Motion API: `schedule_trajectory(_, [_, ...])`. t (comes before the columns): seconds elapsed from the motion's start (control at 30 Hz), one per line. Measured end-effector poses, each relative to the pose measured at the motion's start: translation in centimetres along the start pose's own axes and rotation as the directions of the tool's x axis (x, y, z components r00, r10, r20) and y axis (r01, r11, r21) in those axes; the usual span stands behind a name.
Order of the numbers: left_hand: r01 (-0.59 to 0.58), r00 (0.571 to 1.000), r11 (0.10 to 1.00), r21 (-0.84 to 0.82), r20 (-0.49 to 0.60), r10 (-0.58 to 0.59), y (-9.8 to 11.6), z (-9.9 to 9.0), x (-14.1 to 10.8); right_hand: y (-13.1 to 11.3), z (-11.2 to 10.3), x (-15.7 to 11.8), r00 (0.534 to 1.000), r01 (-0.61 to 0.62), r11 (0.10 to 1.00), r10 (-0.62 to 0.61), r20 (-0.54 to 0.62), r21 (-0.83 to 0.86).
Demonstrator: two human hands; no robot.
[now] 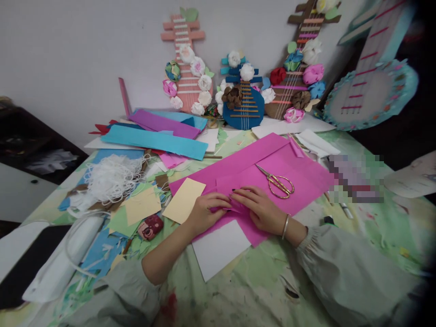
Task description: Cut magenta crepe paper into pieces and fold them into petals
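Best to press evenly with left hand (pixel 207 212) and right hand (pixel 260 206), both half-curled on pink paper (pixel 304 177), any pinch unclear, avoiding scissors (pixel 279 185) toward right edge of worktop (pixel 374 223).

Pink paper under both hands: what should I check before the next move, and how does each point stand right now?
1. Left hand and right hand both on the pink paper: ok.
2. Scissors free of both hands: ok, lying on the pink paper beyond the right hand.
3. White string away from the pink paper: ok, heaped off to the left.
4. White sheet separate from the pink paper: not ok, they meet near the hands.
5. Edges under the fingertips lined up: cannot tell, the fingers cover them.
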State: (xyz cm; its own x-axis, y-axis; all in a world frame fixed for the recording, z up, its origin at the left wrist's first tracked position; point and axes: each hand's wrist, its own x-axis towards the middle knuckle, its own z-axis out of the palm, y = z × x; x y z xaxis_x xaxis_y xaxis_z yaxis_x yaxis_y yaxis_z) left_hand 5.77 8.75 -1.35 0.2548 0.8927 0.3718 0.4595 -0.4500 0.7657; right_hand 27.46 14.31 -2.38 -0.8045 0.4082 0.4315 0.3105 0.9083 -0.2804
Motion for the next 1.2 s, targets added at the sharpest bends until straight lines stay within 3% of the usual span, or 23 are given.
schedule_trajectory(0.2, [0.038,0.999,0.999,-0.018,-0.032,-0.039,0.0,-0.1,0.0,0.2,0.3,0.0,0.992,0.057,0.998,-0.057,-0.108,-0.011])
schedule_trajectory(0.43, [-0.108,0.983,0.989,0.1,-0.137,0.121,0.0,-0.2,-0.3,0.2,-0.5,0.2,0.981,0.041,0.999,-0.039,-0.189,0.008])
schedule_trajectory(0.63, [-0.236,0.964,0.963,0.129,-0.093,0.248,-0.2,-0.1,-0.3,0.1,-0.7,0.1,0.991,0.011,0.998,-0.003,-0.133,0.061])
schedule_trajectory(0.7, [-0.224,0.968,0.965,0.134,-0.082,0.236,-0.2,0.0,-0.3,0.0,-0.8,0.0,0.996,0.012,0.995,-0.003,-0.091,0.096])
schedule_trajectory(0.8, [-0.179,0.968,0.973,0.142,-0.153,0.201,0.0,0.2,-0.5,-0.3,-0.9,0.0,0.998,0.04,0.99,-0.034,-0.046,0.137])
schedule_trajectory(0.97, [-0.198,0.949,0.967,0.164,-0.214,0.23,0.4,0.4,-0.5,-0.1,-0.4,0.1,0.987,0.062,0.993,-0.046,-0.151,0.1])
schedule_trajectory(1.1, [-0.273,0.946,0.952,0.138,-0.143,0.291,0.0,0.2,-0.3,0.5,-0.4,-0.1,0.97,0.071,0.997,-0.06,-0.235,0.039])
schedule_trajectory(1.2, [-0.287,0.958,0.953,0.095,0.038,0.285,-0.7,0.0,-0.2,0.6,-0.8,-0.3,0.979,0.078,0.997,-0.078,-0.19,-0.009])
